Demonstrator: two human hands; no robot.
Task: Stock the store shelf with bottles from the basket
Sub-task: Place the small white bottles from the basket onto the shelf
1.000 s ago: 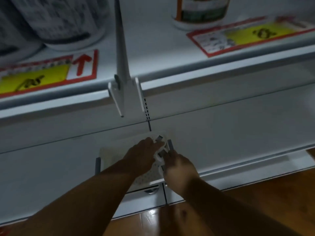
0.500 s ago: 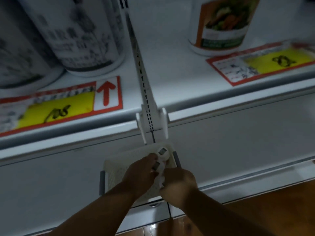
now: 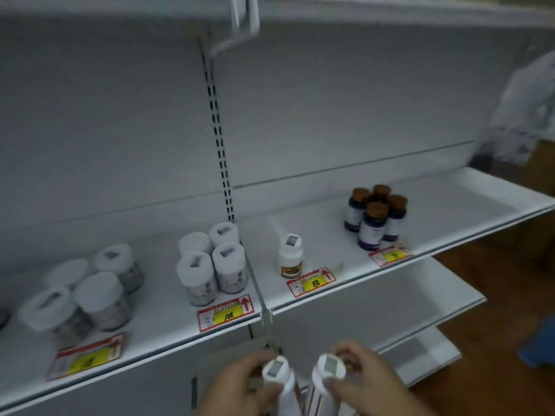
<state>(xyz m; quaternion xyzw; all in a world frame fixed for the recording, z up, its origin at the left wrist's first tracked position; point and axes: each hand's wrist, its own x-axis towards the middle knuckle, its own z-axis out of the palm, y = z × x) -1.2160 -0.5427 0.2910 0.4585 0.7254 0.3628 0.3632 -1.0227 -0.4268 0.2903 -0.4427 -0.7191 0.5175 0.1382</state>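
My left hand [image 3: 237,385] grips a white-capped bottle [image 3: 279,382] and my right hand [image 3: 360,379] grips a second one [image 3: 326,376], both upright at the bottom centre, below the front edge of the white shelf [image 3: 435,223]. The basket [image 3: 195,394] is mostly hidden behind my hands. A single matching white bottle with an orange label [image 3: 290,255] stands on the shelf above the "88" price tag [image 3: 312,283].
Grouped white-lidded jars [image 3: 214,267] stand above the "108" tag, larger jars [image 3: 84,292] at left, and several brown-capped purple bottles [image 3: 377,216] at right. A lower shelf [image 3: 420,295] juts out at right. The wooden floor [image 3: 495,340] lies beyond, with a blue object [image 3: 540,345] on it.
My view has risen from the basket to the shelf. Both hands have lifted out of the basket, each now holding one bottle upright.
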